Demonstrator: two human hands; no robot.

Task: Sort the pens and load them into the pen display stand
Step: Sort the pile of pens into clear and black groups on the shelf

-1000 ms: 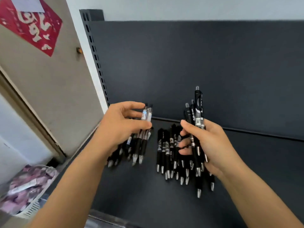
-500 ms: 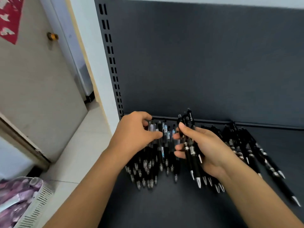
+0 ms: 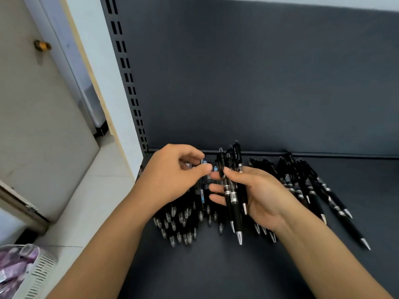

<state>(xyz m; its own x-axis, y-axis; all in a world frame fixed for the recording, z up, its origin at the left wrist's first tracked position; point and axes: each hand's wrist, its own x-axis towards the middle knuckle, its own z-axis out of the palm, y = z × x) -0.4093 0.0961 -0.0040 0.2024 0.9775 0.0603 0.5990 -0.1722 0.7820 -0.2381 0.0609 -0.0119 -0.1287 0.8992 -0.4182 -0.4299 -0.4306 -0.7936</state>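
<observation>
Our right hand [image 3: 259, 195] grips a bundle of black pens [image 3: 235, 200], tips down, above the dark shelf [image 3: 216, 272]. Our left hand [image 3: 170, 178] curls over the pen pile [image 3: 181, 223] at the shelf's left end; we cannot tell whether it pinches one. More pens [image 3: 313, 190] lie further right on the shelf.

Two limbs in view, both unclothed.

The left hand [image 3: 172, 175] is bare, its back facing the camera, with knuckles and tendons faintly raised. The left forearm [image 3: 97, 244] is bare over its full visible length to the lower frame edge.

The right hand [image 3: 259, 197] is bare and shows its palm side, with a crease line at the wrist. The right forearm [image 3: 323, 255] is bare to the frame edge and slender in outline.

Fingernails are too blurred to assess.
</observation>
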